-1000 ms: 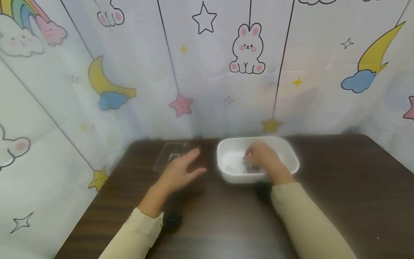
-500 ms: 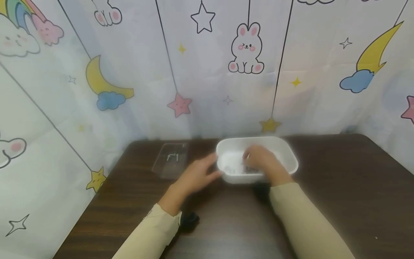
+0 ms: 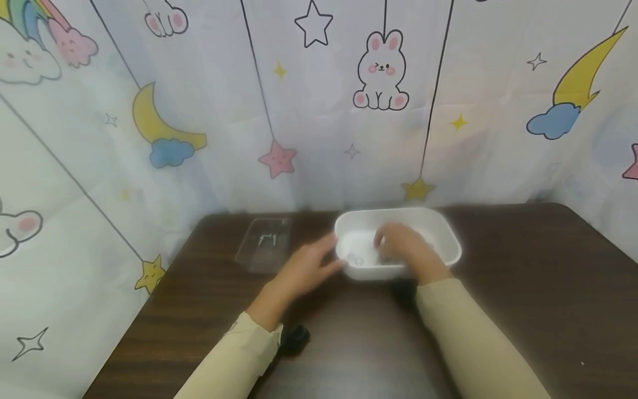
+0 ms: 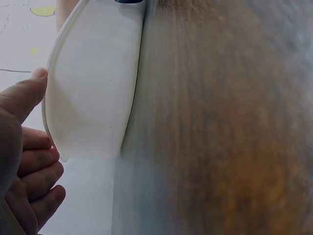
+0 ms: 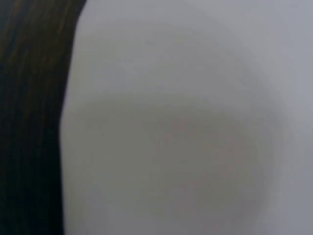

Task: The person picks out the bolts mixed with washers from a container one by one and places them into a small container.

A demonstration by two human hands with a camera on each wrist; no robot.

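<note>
A white plastic basin (image 3: 371,272) stands near the far edge of the table. My left hand (image 3: 305,267) is at its left end, fingers spread and fingertips right at the rim. In the left wrist view, the thumb (image 4: 25,97) and the bent fingers of that hand meet the rim of the basin (image 4: 93,88). My right hand (image 3: 405,244) reaches down inside the basin, fingers bent toward its floor; I cannot tell whether they pinch anything. Small clear pieces (image 3: 355,259) lie in the left part of the basin. The right wrist view shows only the blurred white basin wall (image 5: 166,161).
Left of the basin lies a shallow clear tray (image 3: 254,259) with several small whitish pieces (image 3: 267,239) in it. A dark wood-grain table (image 3: 508,288) carries everything. Behind it hangs a printed white curtain (image 3: 324,111).
My left hand has moved right, from beside the clear tray to the left end of the basin. My right hand stays inside the basin, shifting only slightly.
</note>
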